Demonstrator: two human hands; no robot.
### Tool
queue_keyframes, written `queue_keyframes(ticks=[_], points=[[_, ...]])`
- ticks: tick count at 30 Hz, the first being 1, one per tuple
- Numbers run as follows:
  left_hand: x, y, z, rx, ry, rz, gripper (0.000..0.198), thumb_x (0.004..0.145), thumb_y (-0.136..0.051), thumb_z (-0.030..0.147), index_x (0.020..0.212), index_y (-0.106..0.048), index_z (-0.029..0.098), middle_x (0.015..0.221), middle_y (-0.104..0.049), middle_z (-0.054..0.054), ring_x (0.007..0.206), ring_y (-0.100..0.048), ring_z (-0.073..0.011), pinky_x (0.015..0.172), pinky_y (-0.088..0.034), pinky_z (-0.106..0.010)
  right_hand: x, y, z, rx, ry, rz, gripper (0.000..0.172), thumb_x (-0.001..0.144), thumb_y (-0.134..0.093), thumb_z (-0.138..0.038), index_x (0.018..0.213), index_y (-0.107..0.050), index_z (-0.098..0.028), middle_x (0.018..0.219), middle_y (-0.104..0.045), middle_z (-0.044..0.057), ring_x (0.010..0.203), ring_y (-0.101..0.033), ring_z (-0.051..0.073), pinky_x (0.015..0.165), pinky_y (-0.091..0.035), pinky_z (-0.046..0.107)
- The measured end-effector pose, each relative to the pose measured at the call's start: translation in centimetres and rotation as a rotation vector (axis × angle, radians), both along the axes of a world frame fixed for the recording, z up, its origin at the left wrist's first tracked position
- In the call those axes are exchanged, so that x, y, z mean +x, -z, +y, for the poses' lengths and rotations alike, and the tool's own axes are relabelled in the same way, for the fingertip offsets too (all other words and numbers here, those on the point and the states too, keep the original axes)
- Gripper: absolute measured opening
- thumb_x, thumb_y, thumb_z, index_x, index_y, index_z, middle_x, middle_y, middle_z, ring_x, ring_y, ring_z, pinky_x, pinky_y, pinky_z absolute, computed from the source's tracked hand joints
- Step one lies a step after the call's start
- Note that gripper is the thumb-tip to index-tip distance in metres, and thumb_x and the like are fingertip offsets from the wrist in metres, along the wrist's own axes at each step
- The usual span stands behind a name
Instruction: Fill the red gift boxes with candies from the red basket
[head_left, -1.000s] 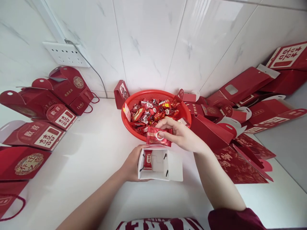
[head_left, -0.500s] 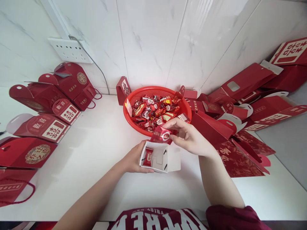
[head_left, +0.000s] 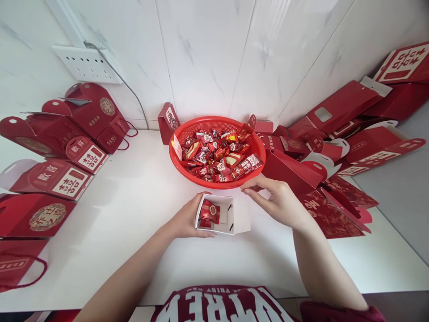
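Note:
My left hand (head_left: 189,218) is closed around the left side of a small white-lined box (head_left: 225,230), holding it just above the white tabletop. The box faces up with its flap (head_left: 242,215) folded out to the right. Inside, toward the left, lie red wrapped candies (head_left: 211,211), one overlapping another. My right hand (head_left: 273,199) hovers right of the box, by the front rim of a red plastic basket (head_left: 177,169). Its thumb and forefinger are slightly apart at the tips, with nothing visible between them. Many red-wrapped sweets (head_left: 217,154) fill the basket.
Red gift boxes (head_left: 52,217) line the left side, some with cord handles. More red boxes (head_left: 348,105) are piled on the right. A small red box (head_left: 168,124) leans behind the basket. On the tiled wall is a white power strip (head_left: 87,65) with a grey cable (head_left: 129,87).
The red-wrapped candy from my right hand now lies in the box, over the one inside. My right hand has moved right, away from the box. My left hand still holds the box.

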State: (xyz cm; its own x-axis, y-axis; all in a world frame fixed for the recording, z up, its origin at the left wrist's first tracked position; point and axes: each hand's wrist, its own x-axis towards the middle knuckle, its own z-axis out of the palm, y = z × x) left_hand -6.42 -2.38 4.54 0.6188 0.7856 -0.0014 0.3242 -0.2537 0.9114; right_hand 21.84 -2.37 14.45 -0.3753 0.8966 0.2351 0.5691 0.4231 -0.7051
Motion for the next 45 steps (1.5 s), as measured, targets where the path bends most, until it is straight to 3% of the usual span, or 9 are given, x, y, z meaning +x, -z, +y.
queue_keyframes(ticks=[10, 15, 18, 22, 25, 29, 33, 39, 45], points=[[0.0, 0.9, -0.2, 0.314, -0.015, 0.07, 0.11, 0.057, -0.087, 0.05, 0.145, -0.026, 0.025, 0.143, -0.049, -0.015, 0.129, -0.052, -0.0364, 0.11, -0.041, -0.052, -3.5, 0.3, 0.0, 0.064, -0.314, -0.184, 0.021, 0.102, -0.047, -0.025, 0.11, -0.066, -0.021, 0.102, -0.071, 0.007, 0.092, -0.067, 0.021, 0.081, -0.053, 0.034], [-0.1, 1.0, -0.1, 0.345, -0.034, 0.079, 0.113, 0.058, -0.086, 0.054, 0.148, -0.024, 0.025, 0.143, -0.049, -0.015, 0.129, -0.051, -0.0369, 0.11, -0.04, -0.052, -4.6, 0.7, -0.3, 0.145, -0.244, -0.251, 0.022, 0.101, -0.046, -0.018, 0.104, -0.068, -0.018, 0.105, -0.07, 0.01, 0.095, -0.066, 0.022, 0.082, -0.051, 0.035], [0.0, 0.8, 0.0, 0.277, -0.039, 0.097, 0.112, 0.059, -0.086, 0.053, 0.147, -0.024, 0.023, 0.143, -0.047, -0.016, 0.13, -0.05, -0.0367, 0.11, -0.04, -0.051, -5.7, 0.7, -0.4, -0.008, -0.276, -0.355, 0.022, 0.097, -0.049, -0.011, 0.099, -0.07, -0.018, 0.101, -0.07, 0.009, 0.089, -0.066, 0.021, 0.078, -0.05, 0.032], [0.2, 0.4, 0.0, 0.162, -0.023, 0.093, 0.104, 0.061, -0.085, 0.053, 0.143, -0.028, 0.022, 0.139, -0.049, -0.015, 0.127, -0.052, -0.0357, 0.107, -0.043, -0.05, -7.9, 1.3, 0.4, -0.223, -0.533, -0.654, 0.024, 0.093, -0.054, -0.011, 0.086, -0.076, -0.015, 0.095, -0.071, 0.013, 0.092, -0.066, 0.024, 0.074, -0.047, 0.03], [0.2, 0.2, 0.0, 0.117, -0.022, 0.081, 0.101, 0.061, -0.086, 0.052, 0.14, -0.03, 0.022, 0.138, -0.051, -0.014, 0.125, -0.053, -0.0352, 0.105, -0.044, -0.049, -9.3, 2.1, 1.3, -0.283, -0.673, -0.76, 0.024, 0.093, -0.056, -0.017, 0.092, -0.079, -0.018, 0.097, -0.072, 0.013, 0.096, -0.065, 0.026, 0.071, -0.046, 0.029], [0.0, 0.3, 0.1, 0.092, -0.022, 0.044, 0.098, 0.061, -0.087, 0.05, 0.137, -0.032, 0.023, 0.136, -0.052, -0.014, 0.123, -0.055, -0.0336, 0.103, -0.046, -0.047, -10.0, 3.0, 1.9, -0.256, -0.671, -0.84, 0.025, 0.093, -0.056, -0.018, 0.105, -0.078, -0.019, 0.114, -0.068, 0.017, 0.101, -0.065, 0.029, 0.073, -0.046, 0.033], [-0.1, 0.5, 0.3, 0.096, -0.034, 0.007, 0.097, 0.062, -0.087, 0.047, 0.137, -0.032, 0.023, 0.135, -0.053, -0.014, 0.121, -0.055, -0.0328, 0.1, -0.048, -0.045, -9.7, 3.0, 1.9, -0.214, -0.685, -0.87, 0.025, 0.089, -0.056, -0.011, 0.104, -0.076, -0.011, 0.114, -0.067, 0.02, 0.103, -0.065, 0.031, 0.072, -0.047, 0.035], [-0.1, 0.7, 0.3, 0.094, -0.031, -0.033, 0.097, 0.063, -0.087, 0.044, 0.14, -0.033, 0.021, 0.137, -0.053, -0.016, 0.122, -0.056, -0.0338, 0.102, -0.046, -0.047, -7.9, 0.2, 0.4, -0.079, -0.582, -0.839, 0.023, 0.088, -0.053, -0.007, 0.095, -0.074, -0.012, 0.106, -0.069, 0.016, 0.089, -0.068, 0.028, 0.066, -0.048, 0.034], [0.0, 1.0, 0.2, 0.058, -0.059, -0.039, 0.1, 0.062, -0.087, 0.042, 0.142, -0.031, 0.021, 0.138, -0.052, -0.015, 0.122, -0.056, -0.0343, 0.102, -0.047, -0.048, -7.7, -2.2, -2.5, 0.006, -0.478, -0.869, 0.023, 0.095, -0.052, -0.016, 0.093, -0.075, -0.014, 0.096, -0.07, 0.016, 0.094, -0.065, 0.031, 0.072, -0.048, 0.038]])
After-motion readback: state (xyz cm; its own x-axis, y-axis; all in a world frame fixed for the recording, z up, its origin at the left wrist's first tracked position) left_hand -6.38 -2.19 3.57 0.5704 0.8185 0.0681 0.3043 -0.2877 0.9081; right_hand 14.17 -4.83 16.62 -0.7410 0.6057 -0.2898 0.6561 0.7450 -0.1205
